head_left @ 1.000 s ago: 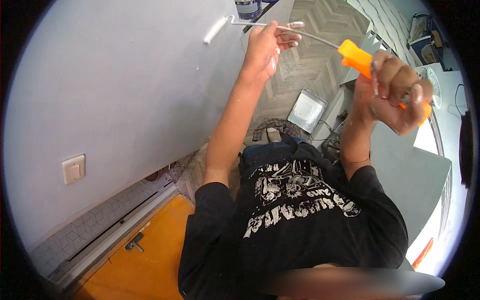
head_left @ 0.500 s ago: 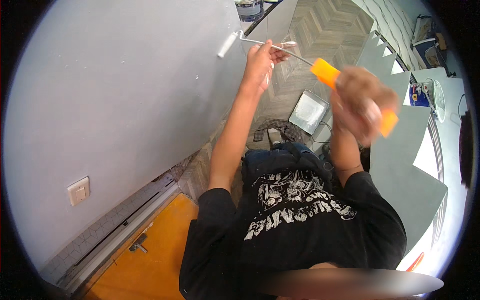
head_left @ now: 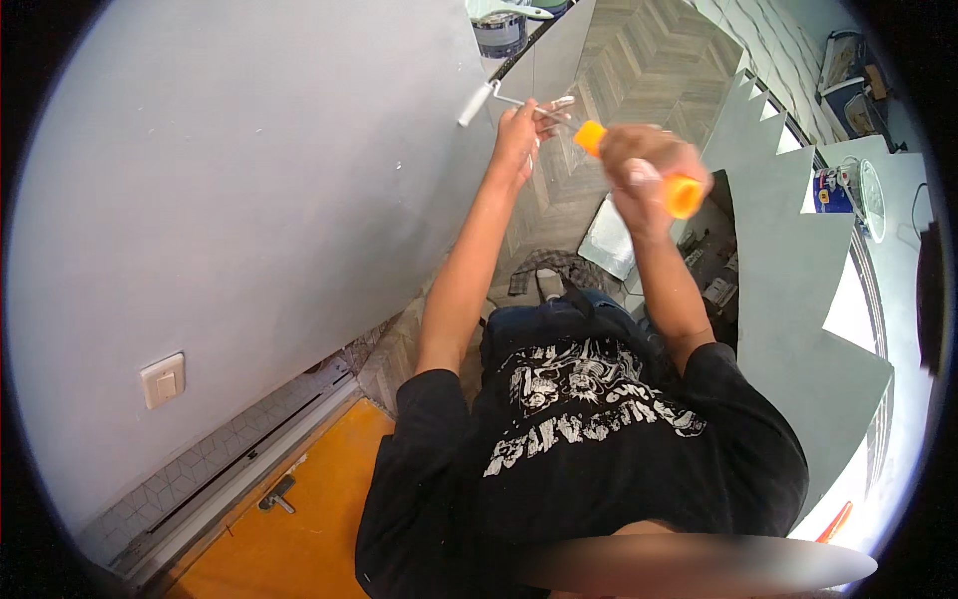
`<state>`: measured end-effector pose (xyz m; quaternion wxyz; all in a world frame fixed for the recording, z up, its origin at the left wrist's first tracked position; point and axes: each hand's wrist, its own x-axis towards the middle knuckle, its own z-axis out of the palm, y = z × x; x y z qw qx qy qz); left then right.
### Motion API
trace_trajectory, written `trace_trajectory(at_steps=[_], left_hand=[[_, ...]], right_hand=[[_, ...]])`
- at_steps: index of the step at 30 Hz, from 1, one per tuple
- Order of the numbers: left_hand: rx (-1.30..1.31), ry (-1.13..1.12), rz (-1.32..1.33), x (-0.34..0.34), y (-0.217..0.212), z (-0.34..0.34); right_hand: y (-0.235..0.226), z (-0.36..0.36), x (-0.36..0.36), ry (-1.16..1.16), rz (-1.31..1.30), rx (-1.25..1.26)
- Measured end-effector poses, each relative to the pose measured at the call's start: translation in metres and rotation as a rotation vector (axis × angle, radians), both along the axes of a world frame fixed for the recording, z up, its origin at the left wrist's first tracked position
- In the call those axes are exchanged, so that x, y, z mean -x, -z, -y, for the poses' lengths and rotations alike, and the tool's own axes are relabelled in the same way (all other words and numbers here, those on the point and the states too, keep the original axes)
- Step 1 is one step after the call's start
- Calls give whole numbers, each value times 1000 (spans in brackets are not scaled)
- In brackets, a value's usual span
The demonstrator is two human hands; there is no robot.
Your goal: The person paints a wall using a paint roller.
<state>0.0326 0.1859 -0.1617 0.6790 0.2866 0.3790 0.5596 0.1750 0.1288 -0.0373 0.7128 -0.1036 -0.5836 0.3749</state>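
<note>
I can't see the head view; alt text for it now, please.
The right hand grips the orange handle of a paint roller at a grey wall, while the left hand holds its metal rod. A paint tray lies on the wood-patterned floor, partly hidden by the right arm.

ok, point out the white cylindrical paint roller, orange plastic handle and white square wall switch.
White cylindrical paint roller (head_left: 475,104), head view: middle of the sleeve.
Orange plastic handle (head_left: 590,138), head view: exposed front end.
White square wall switch (head_left: 166,383), head view: central rocker.
</note>
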Motion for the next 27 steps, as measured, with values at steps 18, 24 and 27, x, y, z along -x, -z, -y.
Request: trace_trajectory(at_steps=[18, 24, 27], left_hand=[[-37, -26, -105, -19, -55, 19], [-12, 1, -41, -15, 2, -11], [11, -28, -94, -19, -13, -5]], right_hand=[[-46, 25, -47, -59, 16, -181], [0, -6, -18, 24, -11, -115], [-2, 3, -30, 73, 56, -151]])
